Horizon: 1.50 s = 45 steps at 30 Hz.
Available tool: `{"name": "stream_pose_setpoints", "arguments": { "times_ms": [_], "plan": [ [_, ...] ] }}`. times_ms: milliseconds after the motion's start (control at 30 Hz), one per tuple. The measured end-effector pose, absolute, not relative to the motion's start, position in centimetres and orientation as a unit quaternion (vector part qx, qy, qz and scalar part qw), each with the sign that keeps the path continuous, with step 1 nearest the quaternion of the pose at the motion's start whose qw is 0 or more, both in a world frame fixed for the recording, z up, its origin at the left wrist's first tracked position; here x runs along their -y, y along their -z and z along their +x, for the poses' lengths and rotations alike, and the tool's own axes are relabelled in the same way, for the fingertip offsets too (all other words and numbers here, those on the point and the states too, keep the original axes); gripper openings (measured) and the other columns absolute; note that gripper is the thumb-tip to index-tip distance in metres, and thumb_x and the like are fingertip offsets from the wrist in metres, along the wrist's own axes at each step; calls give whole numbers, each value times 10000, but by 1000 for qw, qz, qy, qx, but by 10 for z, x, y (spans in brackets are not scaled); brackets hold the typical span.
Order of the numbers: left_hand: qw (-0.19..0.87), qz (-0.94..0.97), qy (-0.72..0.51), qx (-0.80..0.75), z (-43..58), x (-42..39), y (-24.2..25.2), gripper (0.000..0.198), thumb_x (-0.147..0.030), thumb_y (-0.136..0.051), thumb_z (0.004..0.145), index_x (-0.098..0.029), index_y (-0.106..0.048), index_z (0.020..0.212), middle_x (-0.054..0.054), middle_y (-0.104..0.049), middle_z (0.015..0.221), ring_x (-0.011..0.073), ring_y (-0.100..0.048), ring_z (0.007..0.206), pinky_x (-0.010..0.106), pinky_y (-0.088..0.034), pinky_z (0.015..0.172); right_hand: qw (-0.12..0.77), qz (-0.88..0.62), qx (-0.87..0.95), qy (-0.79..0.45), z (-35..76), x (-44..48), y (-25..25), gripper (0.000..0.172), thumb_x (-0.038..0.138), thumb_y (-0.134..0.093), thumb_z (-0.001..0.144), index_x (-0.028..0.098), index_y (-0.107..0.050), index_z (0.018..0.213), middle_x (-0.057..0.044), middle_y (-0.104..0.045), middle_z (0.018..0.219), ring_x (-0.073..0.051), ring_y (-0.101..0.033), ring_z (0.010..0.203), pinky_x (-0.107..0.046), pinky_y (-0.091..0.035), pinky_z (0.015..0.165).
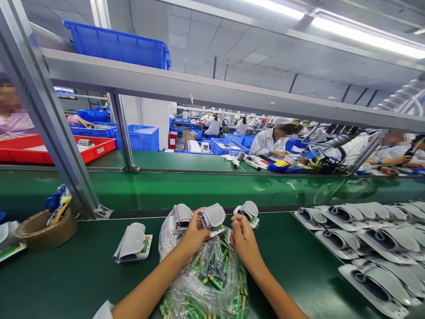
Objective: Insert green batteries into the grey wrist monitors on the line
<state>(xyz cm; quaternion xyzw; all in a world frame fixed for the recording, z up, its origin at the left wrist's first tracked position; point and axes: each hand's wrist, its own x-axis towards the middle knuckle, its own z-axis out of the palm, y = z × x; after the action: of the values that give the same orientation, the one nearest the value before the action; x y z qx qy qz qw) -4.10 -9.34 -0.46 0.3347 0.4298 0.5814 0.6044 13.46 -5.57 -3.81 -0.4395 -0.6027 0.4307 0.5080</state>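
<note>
My left hand (195, 232) is closed around a wrist blood pressure monitor (213, 215) with a rolled grey cuff, held above a clear plastic bag (199, 290). Green and gold batteries (215, 282) fill the bag, and green also shows along the held monitor's lower edge. Just right of that monitor, my right hand (244, 241) is pinched on a small white piece (229, 236), mostly covered by the fingers. Behind my hands sit two more monitors, one at the left (182, 216) and one at the right (247, 210). Another monitor (133, 243) lies left of the bag.
Rows of cuffed monitors (375, 239) cover the right side of the green table (89, 279). A brown tape roll (46, 230) with tools in it stands left, by a metal post (63, 115). A red tray (96, 150) lies beyond. Co-workers sit across the line.
</note>
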Motion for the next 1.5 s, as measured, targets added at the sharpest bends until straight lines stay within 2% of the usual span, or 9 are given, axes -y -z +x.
{"name": "stream_pose_setpoints", "arguments": {
  "times_ms": [167, 333, 567, 700, 833, 1000, 1200, 1333, 1500],
  "plan": [
    [606, 335, -583, -425, -41, 92, 7, 869, -176, -697, 492, -253, -472, 1328, 72, -686, 1203, 160, -611, 868, 233, -473, 686, 430, -466, 674, -379, 137, 58, 32, 462, 663, -469, 997, 221, -600, 1038, 55, -512, 597, -164, -492, 526, -289, -383, 545],
    [609, 330, -583, -424, -42, 92, 7, 868, -161, -678, 490, -249, -473, 1329, 91, -671, 1259, 195, -638, 946, 253, -510, 711, 424, -429, 742, -292, 135, 65, 25, 372, 521, -493, 1029, 201, -682, 1018, -15, -650, 801, -153, -500, 618, -283, -377, 590],
    [626, 307, -596, -399, -42, 95, 1, 866, -129, -697, 477, -271, -467, 1300, 88, -637, 1349, 229, -685, 1009, 274, -550, 736, 396, -340, 836, -170, 131, 70, 29, 305, 320, -474, 1071, 216, -574, 802, 1, -544, 782, -142, -538, 679, -256, -405, 627],
    [637, 291, -594, -395, -43, 96, -3, 861, -118, -737, 465, -271, -470, 1269, 74, -654, 1311, 217, -691, 984, 269, -561, 739, 345, -340, 865, -132, 129, 74, 25, 272, 267, -433, 1087, 215, -597, 877, -30, -590, 871, -159, -578, 734, -272, -457, 681],
    [625, 309, -591, -405, -42, 94, 1, 837, -110, -785, 476, -276, -489, 1241, 44, -670, 1212, 184, -669, 945, 248, -560, 736, 314, -342, 876, -129, 127, 83, 21, 241, 209, -400, 1060, 197, -639, 1093, -97, -655, 1022, -222, -640, 890, -338, -528, 790],
    [576, 301, -630, -425, -33, 91, 7, 821, -123, -748, 476, -271, -463, 1231, 36, -656, 1141, 191, -663, 937, 249, -558, 724, 360, -351, 844, -186, 134, 85, 21, 428, 105, -334, 987, 198, -682, 1219, -83, -681, 949, -222, -647, 867, -367, -561, 797],
    [591, 293, -620, -425, -33, 92, 9, 834, -126, -706, 514, -290, -443, 1288, 71, -654, 1250, 231, -681, 1017, 318, -583, 816, 480, -407, 740, -238, 139, 77, 30, 268, 355, -584, 1000, 232, -750, 1170, -95, -785, 1149, -263, -732, 1056, -449, -587, 977],
    [628, 276, -610, -395, -38, 93, 11, 897, -94, -639, 510, -302, -435, 1358, 70, -642, 1269, 238, -667, 1068, 388, -578, 927, 541, -394, 677, -307, 129, 80, 35, 227, 401, -712, 932, 237, -784, 1071, -85, -788, 1088, -234, -758, 982, -375, -651, 877],
    [661, 262, -603, -361, -41, 94, 11, 969, -82, -659, 534, -300, -393, 1440, 13, -643, 1047, 151, -622, 868, 342, -547, 911, 570, -360, 688, -267, 122, 82, 36, 148, 338, -709, 942, 226, -786, 999, -86, -773, 1040, -217, -754, 946, -352, -662, 827]
  ]
}}
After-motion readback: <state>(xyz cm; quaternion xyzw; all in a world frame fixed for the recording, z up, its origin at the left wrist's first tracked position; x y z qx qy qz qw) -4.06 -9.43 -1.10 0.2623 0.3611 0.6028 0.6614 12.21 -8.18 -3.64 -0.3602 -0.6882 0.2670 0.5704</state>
